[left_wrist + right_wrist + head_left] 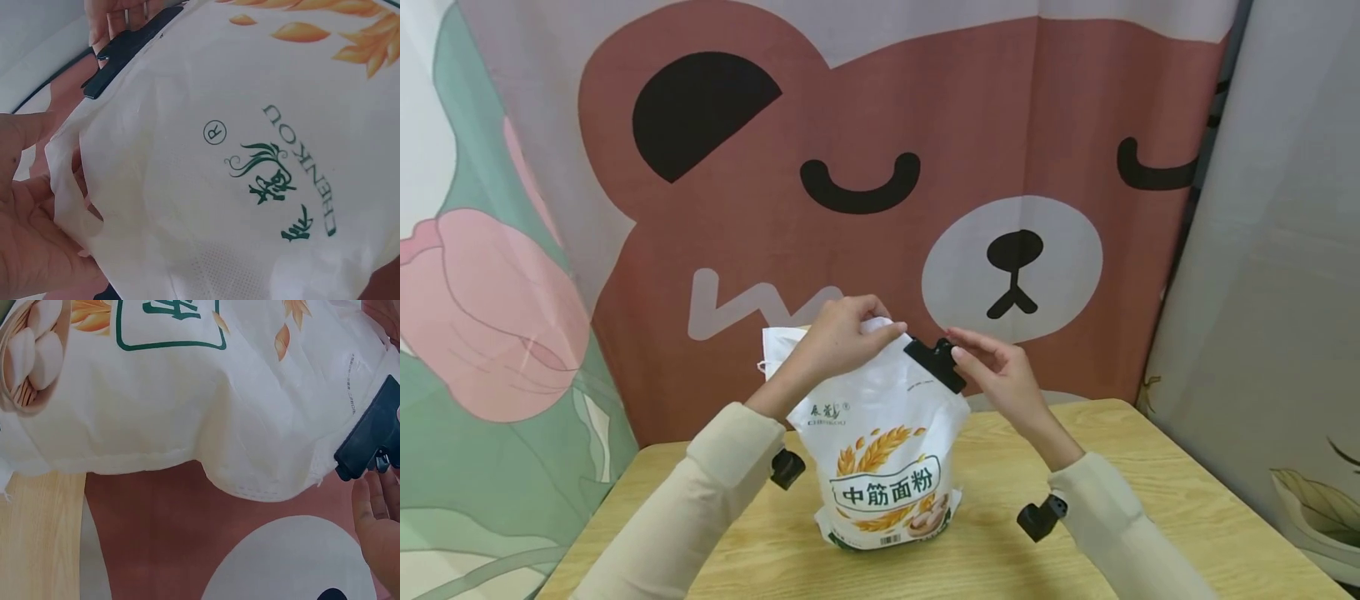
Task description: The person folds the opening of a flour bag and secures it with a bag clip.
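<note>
A white flour bag with wheat ears and green lettering stands upright on the table. My left hand holds its top edge, thumb in front and fingers behind. The left wrist view shows a gap in the bag's mouth beside that hand. A black clip sits across the bag's upper right edge. My right hand pinches the clip's handle between thumb and fingers. In the right wrist view the clip lies along the bag's edge, with fingers at its handle.
The wooden table carries the bag near its middle. Behind it hangs a curtain with a brown bear print, close to the table's far edge. Small black cameras are worn at both wrists.
</note>
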### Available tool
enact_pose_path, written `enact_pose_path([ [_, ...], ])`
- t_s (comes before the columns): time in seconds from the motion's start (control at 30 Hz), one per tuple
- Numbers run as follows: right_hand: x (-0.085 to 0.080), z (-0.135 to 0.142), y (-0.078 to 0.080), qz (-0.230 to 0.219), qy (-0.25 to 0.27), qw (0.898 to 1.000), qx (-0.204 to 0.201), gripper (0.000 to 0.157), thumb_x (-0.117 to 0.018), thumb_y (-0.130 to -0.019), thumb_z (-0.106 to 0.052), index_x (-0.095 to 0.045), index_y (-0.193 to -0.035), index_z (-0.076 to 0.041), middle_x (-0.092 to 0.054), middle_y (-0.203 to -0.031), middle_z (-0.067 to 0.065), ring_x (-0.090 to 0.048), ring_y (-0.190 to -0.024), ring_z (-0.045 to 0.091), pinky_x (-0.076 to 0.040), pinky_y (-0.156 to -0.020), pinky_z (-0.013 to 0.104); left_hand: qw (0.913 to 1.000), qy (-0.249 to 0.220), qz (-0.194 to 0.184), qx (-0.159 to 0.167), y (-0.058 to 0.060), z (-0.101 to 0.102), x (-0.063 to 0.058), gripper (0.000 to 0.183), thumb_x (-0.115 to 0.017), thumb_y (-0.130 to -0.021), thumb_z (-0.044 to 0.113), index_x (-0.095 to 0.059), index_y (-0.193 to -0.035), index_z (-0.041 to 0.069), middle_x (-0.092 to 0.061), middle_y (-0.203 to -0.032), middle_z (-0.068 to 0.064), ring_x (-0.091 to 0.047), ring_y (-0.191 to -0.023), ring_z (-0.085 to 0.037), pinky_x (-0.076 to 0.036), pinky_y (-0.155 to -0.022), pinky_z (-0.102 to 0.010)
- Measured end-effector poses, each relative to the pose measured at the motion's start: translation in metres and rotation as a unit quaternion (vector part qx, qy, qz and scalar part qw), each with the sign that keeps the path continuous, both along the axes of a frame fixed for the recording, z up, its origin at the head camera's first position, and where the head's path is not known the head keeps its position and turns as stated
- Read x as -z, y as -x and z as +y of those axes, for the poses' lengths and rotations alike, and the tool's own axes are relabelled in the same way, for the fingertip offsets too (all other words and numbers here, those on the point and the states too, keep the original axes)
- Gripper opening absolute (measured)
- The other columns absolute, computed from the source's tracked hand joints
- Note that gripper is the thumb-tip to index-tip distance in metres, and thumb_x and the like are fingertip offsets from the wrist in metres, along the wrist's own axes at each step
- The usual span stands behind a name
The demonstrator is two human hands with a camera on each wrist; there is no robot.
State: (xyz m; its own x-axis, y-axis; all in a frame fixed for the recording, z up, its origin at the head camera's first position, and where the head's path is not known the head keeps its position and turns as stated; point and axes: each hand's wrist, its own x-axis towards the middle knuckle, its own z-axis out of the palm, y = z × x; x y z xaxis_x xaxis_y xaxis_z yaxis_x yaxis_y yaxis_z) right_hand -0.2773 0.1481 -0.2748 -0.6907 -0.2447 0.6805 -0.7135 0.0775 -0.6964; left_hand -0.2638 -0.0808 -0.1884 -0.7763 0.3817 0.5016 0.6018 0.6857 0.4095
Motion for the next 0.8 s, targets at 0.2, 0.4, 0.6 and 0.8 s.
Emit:
enact_pose_path([
  [0.2, -0.012, -0.001, -0.017, 0.036, -0.004, 0.999, 0.020, 0.035, -0.051, -0.088, -0.003, -0.047, -0.122, 0.008, -0.050, -0.120, 0.019, -0.048, -0.107, 0.035, -0.043, -0.082, 0.027, 0.9994, 0.003, 0.031, -0.014, -0.004, -0.003, -0.003, 0.033, -0.058, -0.082, 0.044, -0.058, -0.097, 0.014, -0.058, -0.094, 0.001, -0.055, -0.084, -0.014, -0.047, -0.068, -0.031],
  [0.4, -0.012, 0.019, -0.017, 0.060, -0.028, 0.996, 0.055, 0.034, -0.047, -0.091, -0.004, -0.047, -0.123, 0.006, -0.049, -0.122, 0.018, -0.045, -0.113, 0.026, -0.038, -0.087, 0.019, 0.9950, -0.019, 0.097, -0.009, -0.012, -0.022, -0.009, 0.045, -0.053, -0.085, 0.044, -0.053, -0.117, 0.013, -0.053, -0.114, -0.002, -0.052, -0.083, -0.013, -0.045, -0.069, -0.030],
  [0.6, -0.004, 0.045, -0.026, 0.093, -0.089, 0.983, 0.133, 0.039, -0.049, -0.090, -0.006, -0.046, -0.129, -0.009, -0.048, -0.127, 0.011, -0.044, -0.114, 0.019, -0.036, -0.086, 0.015, 0.9869, -0.031, 0.158, -0.004, -0.024, -0.051, -0.001, 0.054, -0.049, -0.088, 0.042, -0.039, -0.134, 0.016, -0.039, -0.134, 0.001, -0.035, -0.122, -0.014, -0.038, -0.090, -0.037],
  [0.8, 0.018, 0.078, -0.030, 0.139, -0.191, 0.941, 0.241, 0.055, -0.054, -0.088, -0.013, -0.033, -0.137, -0.024, -0.040, -0.134, -0.003, -0.044, -0.113, 0.011, -0.038, -0.080, 0.018, 0.9742, -0.016, 0.225, -0.013, -0.039, -0.087, 0.020, 0.065, -0.056, -0.086, 0.031, -0.024, -0.141, 0.017, -0.023, -0.143, 0.002, -0.014, -0.131, -0.017, -0.025, -0.099, -0.043],
])
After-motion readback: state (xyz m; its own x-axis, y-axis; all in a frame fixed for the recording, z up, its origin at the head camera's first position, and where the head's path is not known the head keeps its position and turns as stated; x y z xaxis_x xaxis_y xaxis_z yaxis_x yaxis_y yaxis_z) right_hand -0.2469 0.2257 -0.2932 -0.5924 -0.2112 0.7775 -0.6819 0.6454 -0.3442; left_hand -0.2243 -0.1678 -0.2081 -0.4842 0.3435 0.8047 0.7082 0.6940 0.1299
